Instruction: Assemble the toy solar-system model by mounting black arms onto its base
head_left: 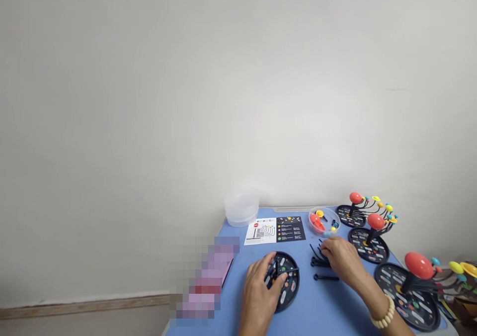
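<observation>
My left hand [259, 289] grips a round black base [288, 294] printed with small coloured planets. Its fingers reach over the far rim and its thumb lies near the middle. A short upright post [276, 267] stands at the base's centre, and one black arm [292, 270] points right from it. My right hand [341, 257] is closed over a group of thin black arms [316, 262] on the table; what its fingertips pinch is hidden. Closer to me lies a single black arm [326, 278], apart from that group.
Three assembled planet models with red balls, a near one [419, 265], a middle one [375, 221] and a far one [355, 198], line the table's right side. Behind my hands are a clear dish [324, 232] of coloured parts, a printed sheet [261, 231] and stacked clear tubs [241, 209].
</observation>
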Action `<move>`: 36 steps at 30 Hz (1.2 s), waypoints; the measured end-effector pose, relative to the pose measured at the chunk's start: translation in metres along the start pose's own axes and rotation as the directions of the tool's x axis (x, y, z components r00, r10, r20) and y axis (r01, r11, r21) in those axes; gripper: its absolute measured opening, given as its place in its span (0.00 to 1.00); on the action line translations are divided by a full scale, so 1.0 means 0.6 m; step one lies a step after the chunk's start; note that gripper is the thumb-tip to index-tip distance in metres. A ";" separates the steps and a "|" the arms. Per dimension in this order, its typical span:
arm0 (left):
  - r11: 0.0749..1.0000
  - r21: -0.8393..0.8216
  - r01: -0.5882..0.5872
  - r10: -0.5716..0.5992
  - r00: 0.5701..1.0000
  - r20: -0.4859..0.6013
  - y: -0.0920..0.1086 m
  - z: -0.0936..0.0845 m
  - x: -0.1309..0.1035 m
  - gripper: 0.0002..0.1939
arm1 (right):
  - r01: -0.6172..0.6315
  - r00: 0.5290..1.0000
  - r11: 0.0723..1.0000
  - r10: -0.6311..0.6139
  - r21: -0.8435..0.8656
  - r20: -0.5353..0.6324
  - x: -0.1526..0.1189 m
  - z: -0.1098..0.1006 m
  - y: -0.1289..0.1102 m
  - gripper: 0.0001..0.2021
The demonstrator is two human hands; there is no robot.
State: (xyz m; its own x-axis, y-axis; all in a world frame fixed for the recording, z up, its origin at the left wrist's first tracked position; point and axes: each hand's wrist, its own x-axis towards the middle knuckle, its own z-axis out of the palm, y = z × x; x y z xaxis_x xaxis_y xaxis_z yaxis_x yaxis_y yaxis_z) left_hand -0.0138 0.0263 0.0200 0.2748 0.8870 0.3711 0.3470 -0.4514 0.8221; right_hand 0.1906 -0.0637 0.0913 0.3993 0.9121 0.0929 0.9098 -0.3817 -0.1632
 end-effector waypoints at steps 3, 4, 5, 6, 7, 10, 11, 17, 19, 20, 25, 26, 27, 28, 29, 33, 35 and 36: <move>1.000 0.003 -0.024 0.024 0.999 -0.022 -0.006 0.002 -0.001 0.21 | 0.006 1.000 1.000 -0.006 0.030 -0.011 0.007 0.001 -0.003 0.13; 0.999 0.009 -0.047 0.048 0.998 -0.043 -0.007 0.002 -0.002 0.20 | 0.009 1.000 0.999 -0.009 0.037 -0.014 0.009 0.002 -0.001 0.13; 0.997 0.018 -0.080 0.081 0.994 -0.074 -0.008 0.001 -0.002 0.19 | 0.010 1.000 0.999 -0.009 0.043 -0.017 0.012 0.002 0.001 0.13; 0.992 0.034 -0.124 0.127 0.985 -0.119 -0.007 0.000 -0.003 0.18 | 0.007 1.000 0.999 -0.006 0.048 -0.017 0.014 0.002 0.004 0.13; 0.983 0.056 -0.175 0.182 0.968 -0.173 -0.004 -0.002 -0.004 0.17 | 0.003 1.000 0.999 -0.002 0.053 -0.019 0.016 0.001 0.007 0.13; 0.928 0.133 -0.348 0.372 0.867 -0.331 0.015 -0.011 -0.009 0.12 | -0.019 0.999 0.998 0.021 0.062 -0.027 0.019 -0.006 0.014 0.14; 0.900 0.148 -0.409 0.434 0.827 -0.357 0.023 -0.013 -0.012 0.10 | -0.025 0.999 0.998 0.027 0.059 -0.027 0.019 -0.009 0.015 0.14; 0.721 0.157 -0.675 0.692 0.689 -0.217 0.053 -0.008 -0.030 0.08 | -0.016 1.000 1.000 0.016 0.007 0.023 0.027 -0.017 0.001 0.14; 0.692 0.194 -0.696 0.722 0.675 -0.153 0.052 0.000 -0.033 0.08 | -0.021 0.998 1.000 0.022 -0.017 0.055 0.036 -0.014 -0.009 0.13; 0.684 0.212 -0.698 0.727 0.674 -0.130 0.051 0.004 -0.034 0.08 | -0.027 0.997 0.999 0.029 -0.032 0.071 0.042 -0.013 -0.015 0.12; 0.694 0.243 -0.678 0.712 0.696 -0.091 0.046 0.011 -0.035 0.09 | -0.044 0.988 0.994 0.058 -0.103 0.140 0.069 -0.009 -0.041 0.09; 0.696 0.243 -0.675 0.710 0.699 -0.092 0.046 0.011 -0.036 0.09 | -0.045 0.986 0.992 0.062 -0.116 0.156 0.073 -0.008 -0.046 0.09; 0.697 0.244 -0.675 0.709 0.699 -0.092 0.046 0.011 -0.036 0.10 | -0.046 0.983 0.991 0.068 -0.130 0.173 0.077 -0.008 -0.051 0.10; 0.696 0.244 -0.675 0.710 0.698 -0.094 0.046 0.010 -0.036 0.10 | -0.047 0.980 0.988 0.074 -0.144 0.187 0.080 -0.008 -0.056 0.12; 0.695 0.246 -0.676 0.711 0.696 -0.096 0.046 0.010 -0.036 0.10 | -0.049 0.977 0.986 0.080 -0.158 0.198 0.082 -0.007 -0.060 0.14; 0.696 0.244 -0.675 0.710 0.696 -0.102 0.048 0.009 -0.037 0.11 | -0.047 0.969 0.980 0.093 -0.195 0.231 0.092 -0.003 -0.070 0.17; 0.696 0.236 -0.678 0.712 0.693 -0.107 0.049 0.008 -0.037 0.11 | -0.040 0.968 0.979 0.088 -0.198 0.236 0.096 0.001 -0.071 0.17; 0.695 0.232 -0.680 0.714 0.691 -0.111 0.050 0.007 -0.037 0.11 | -0.038 0.969 0.980 0.084 -0.197 0.234 0.097 0.003 -0.070 0.17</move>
State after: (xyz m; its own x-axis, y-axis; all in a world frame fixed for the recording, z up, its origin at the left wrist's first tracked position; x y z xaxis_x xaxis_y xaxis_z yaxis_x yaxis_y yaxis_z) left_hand -0.0057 -0.0072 0.0348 0.3379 0.3017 0.8915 0.2622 -0.9399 0.2187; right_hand 0.1755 0.0058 0.1019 0.4371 0.8862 -0.1533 0.8985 -0.4379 0.0304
